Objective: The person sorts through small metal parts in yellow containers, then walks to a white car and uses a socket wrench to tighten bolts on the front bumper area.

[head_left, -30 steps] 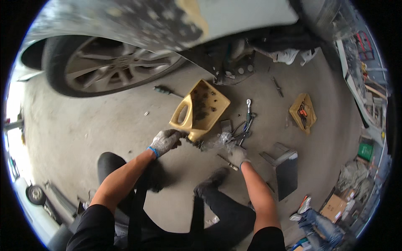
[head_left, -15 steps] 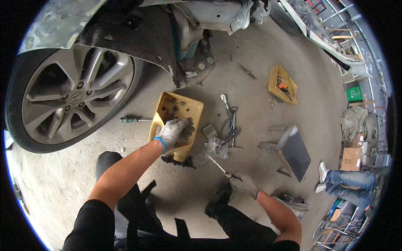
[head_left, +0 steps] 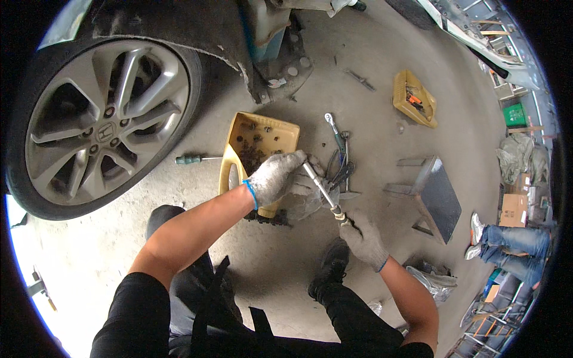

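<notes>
My right hand, in a grey work glove, is closed around the handle end of a long metal-shafted hand tool. The shaft slants up and left to the fingertips of my left hand. That gloved hand is pinched at the tool's tip; whether a small part is held there is hidden. Just beyond the left hand lies a cut-open yellow plastic jug with many small dark fasteners inside. Under and beside the left fingers is a clear plastic bag.
A ratchet and other tools lie right of the jug, a green-handled screwdriver left of it. Further right are a small stool and a second yellow jug. A car wheel stands at left. Another person's legs show at far right.
My left hand has come out of the jug and moved right to the tool's tip. My right hand has raised the tool slightly; the view has shifted a little.
</notes>
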A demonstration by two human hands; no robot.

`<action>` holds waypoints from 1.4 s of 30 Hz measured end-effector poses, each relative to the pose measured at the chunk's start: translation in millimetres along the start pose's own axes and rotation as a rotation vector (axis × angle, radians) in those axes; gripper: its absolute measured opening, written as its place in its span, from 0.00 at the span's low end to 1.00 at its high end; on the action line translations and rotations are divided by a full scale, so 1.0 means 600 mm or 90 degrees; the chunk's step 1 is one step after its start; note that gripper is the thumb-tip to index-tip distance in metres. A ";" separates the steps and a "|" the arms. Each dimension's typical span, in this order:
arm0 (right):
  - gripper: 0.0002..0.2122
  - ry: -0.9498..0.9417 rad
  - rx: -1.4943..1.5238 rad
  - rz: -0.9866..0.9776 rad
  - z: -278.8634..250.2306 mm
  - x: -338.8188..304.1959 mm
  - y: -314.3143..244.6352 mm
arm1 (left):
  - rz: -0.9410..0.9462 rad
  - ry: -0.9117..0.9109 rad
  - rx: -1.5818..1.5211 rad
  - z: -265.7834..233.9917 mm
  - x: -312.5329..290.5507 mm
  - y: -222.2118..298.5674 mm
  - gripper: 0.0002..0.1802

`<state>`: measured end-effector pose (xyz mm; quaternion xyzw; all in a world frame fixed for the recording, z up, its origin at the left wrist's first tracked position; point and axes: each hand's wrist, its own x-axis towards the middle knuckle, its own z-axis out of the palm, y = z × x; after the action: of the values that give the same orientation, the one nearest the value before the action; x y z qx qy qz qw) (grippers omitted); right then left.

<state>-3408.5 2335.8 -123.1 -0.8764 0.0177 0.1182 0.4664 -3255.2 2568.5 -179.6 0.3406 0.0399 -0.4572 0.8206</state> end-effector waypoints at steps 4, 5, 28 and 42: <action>0.06 -0.133 0.305 0.190 -0.011 0.001 -0.015 | 0.019 -0.025 -0.069 0.001 -0.002 0.002 0.18; 0.06 -0.151 0.373 0.197 -0.014 0.002 -0.006 | 0.031 -0.038 -0.055 0.005 -0.005 0.006 0.18; 0.08 -0.067 0.261 0.185 -0.020 -0.021 0.060 | 0.071 -0.183 0.187 0.046 0.003 0.000 0.23; 0.09 -0.011 0.351 0.234 -0.044 -0.041 0.056 | -0.080 0.126 0.507 -0.001 0.070 -0.098 0.28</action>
<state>-3431.8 2293.1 -130.6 -0.6980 0.2030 0.1988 0.6573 -3276.3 2517.6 -226.5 0.6703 -0.0407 -0.4516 0.5874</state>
